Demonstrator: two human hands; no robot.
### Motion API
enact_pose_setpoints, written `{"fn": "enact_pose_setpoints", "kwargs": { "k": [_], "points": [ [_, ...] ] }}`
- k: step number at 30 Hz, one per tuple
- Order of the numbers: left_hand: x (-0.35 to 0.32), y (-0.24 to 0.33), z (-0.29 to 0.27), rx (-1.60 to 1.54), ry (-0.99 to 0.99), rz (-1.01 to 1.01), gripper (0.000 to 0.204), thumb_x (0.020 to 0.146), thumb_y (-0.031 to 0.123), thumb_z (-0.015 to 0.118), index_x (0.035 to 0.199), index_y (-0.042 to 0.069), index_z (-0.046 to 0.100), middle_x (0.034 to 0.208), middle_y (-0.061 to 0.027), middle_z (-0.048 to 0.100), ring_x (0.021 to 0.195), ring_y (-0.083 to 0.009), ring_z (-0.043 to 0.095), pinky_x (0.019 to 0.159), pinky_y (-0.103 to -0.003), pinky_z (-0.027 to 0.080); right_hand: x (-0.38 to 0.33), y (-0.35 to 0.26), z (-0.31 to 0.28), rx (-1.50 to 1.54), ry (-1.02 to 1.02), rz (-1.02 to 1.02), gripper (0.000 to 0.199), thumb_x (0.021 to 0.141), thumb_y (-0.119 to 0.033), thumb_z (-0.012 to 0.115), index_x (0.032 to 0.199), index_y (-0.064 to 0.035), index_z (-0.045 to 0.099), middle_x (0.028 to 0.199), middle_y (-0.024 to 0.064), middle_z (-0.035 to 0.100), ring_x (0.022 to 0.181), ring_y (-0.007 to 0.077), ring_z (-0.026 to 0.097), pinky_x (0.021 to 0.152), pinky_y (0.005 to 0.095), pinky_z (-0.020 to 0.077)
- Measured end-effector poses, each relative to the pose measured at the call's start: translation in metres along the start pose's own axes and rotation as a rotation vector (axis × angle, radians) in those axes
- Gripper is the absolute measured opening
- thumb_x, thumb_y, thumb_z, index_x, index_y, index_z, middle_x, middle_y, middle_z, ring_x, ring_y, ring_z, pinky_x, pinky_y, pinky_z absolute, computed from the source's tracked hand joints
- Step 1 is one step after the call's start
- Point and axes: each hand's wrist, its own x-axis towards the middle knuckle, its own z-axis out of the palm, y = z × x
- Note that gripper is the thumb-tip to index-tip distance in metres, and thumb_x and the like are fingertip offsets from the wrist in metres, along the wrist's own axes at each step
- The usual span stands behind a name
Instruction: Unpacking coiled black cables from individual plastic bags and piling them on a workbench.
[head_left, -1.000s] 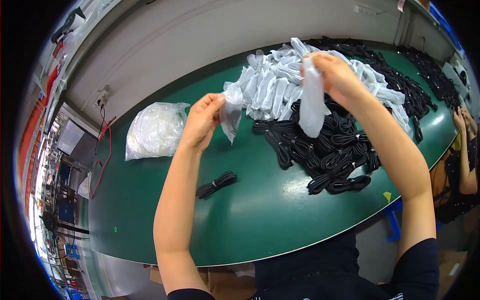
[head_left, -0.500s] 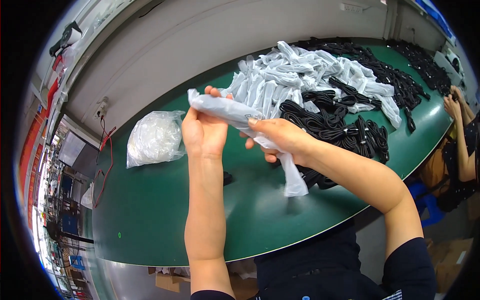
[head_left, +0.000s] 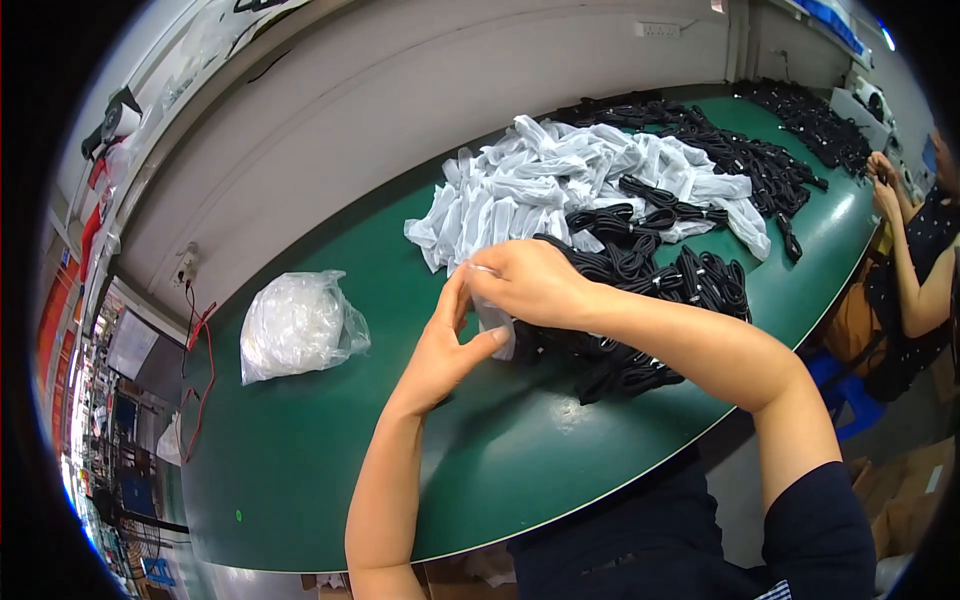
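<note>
White sleeve (head_left: 497, 330) sits pinched between both hands above the green tabletop (head_left: 330, 470), just in front of the cable bundles (head_left: 640, 300). Left hand (head_left: 450, 345) has its fingers (head_left: 455, 300) raised and narrowed, the thumb pressing on the sleeve's lower end. Right hand (head_left: 530, 283) curls over the top, its fingers closed on the sleeve. Behind lies a heap of white sleeves (head_left: 560, 185); a clear bag (head_left: 298, 325) rests to the left, well apart. Another person's arm (head_left: 915, 270) shows at the right rim
</note>
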Motion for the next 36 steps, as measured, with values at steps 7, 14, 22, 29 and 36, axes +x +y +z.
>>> {"fn": "enact_pose_setpoints", "kwargs": {
  "k": [7, 14, 22, 29, 36],
  "points": [
    [0.022, 0.022, 0.001, -0.157, -0.023, -0.052, 0.055, 0.077, 0.022, 0.069, 0.121, -0.002, 0.048, 0.108, -0.0066, 0.058, 0.097, -0.0148, 0.056, 0.085, -0.029, 0.044, 0.036, -0.028, 0.009, 0.151, 0.211, -0.252, 0.027, 0.087, -0.024, 0.052, 0.075, -0.0011, 0.06, 0.077, 0.012, 0.051, 0.072, 0.0264, 0.053, 0.068, 0.0346, 0.0443],
    [0.062, -0.027, -0.045, -0.622, 0.28, -0.08, 0.015, 0.084, 0.011, 0.044, 0.09, 0.003, 0.056, 0.106, -0.0156, 0.061, 0.1, -0.0227, 0.058, 0.081, -0.039, 0.047, 0.062, 0.052, -0.015, 0.343, 0.119, -0.023, 0.024, 0.089, -0.019, 0.05, 0.086, -0.0015, 0.066, 0.087, 0.0081, 0.064, 0.084, 0.0162, 0.057, 0.076, 0.0326, 0.0472],
    [0.096, -0.044, -0.019, 0.031, 0.327, -0.052, 0.025, 0.09, 0.019, 0.046, 0.096, 0.0, 0.061, 0.063, -0.0013, 0.051, 0.054, -0.0066, 0.049, 0.051, -0.025, 0.044, 0.046, 0.133, -0.054, -0.109, 0.422, 0.114, 0.019, 0.084, -0.022, 0.057, 0.088, -0.0045, 0.065, 0.087, 0.0102, 0.064, 0.085, 0.024, 0.059, 0.077, 0.0365, 0.0449],
    [0.116, -0.053, -0.011, 0.274, 0.29, -0.043, 0.036, 0.094, 0.03, 0.048, 0.102, 0.0, 0.065, 0.071, -0.0064, 0.062, 0.058, -0.0082, 0.05, 0.055, -0.026, 0.042, -0.04, 0.173, -0.112, -0.457, 0.12, 0.047, 0.041, 0.076, -0.024, 0.066, 0.112, -0.004, 0.062, 0.115, 0.0197, 0.058, 0.11, 0.0331, 0.055, 0.095, 0.0372, 0.0426],
    [0.117, -0.013, 0.051, -0.29, 0.079, -0.021, 0.042, 0.095, 0.033, 0.047, 0.124, 0.002, 0.051, 0.074, 0.0011, 0.053, 0.058, -0.0051, 0.046, 0.049, -0.021, 0.039, -0.021, 0.146, -0.119, 0.458, 0.463, 0.386, 0.018, 0.089, -0.019, 0.058, 0.095, -0.0046, 0.066, 0.083, 0.0013, 0.064, 0.079, 0.0076, 0.056, 0.071, 0.0233, 0.0449]
  ]
}}
